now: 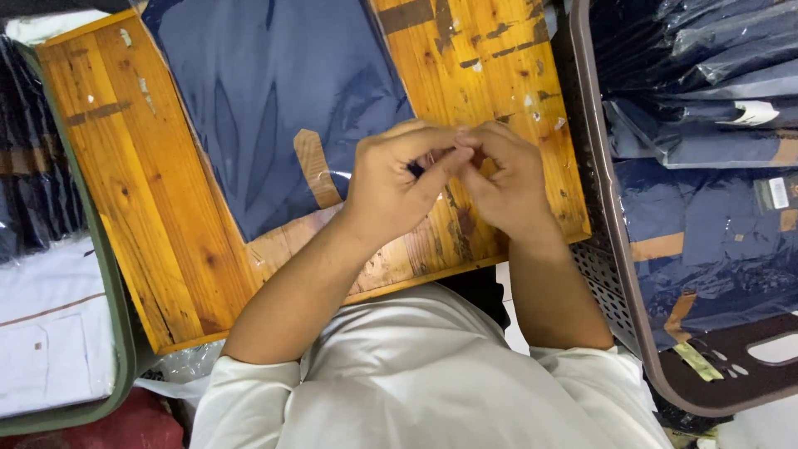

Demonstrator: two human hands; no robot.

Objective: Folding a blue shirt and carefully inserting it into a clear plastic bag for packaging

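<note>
Over one wooden board (166, 224) bearing one bagged navy garment (266, 108), left hand (395, 183) and right hand (507, 179) pinch something small.

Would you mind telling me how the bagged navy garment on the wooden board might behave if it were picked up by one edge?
The bagged navy garment would probably droop, since it is soft folded cloth. Its glossy clear wrap suggests it may slide easily on the wooden board. It lies flat and thin, so it is likely light.
</note>
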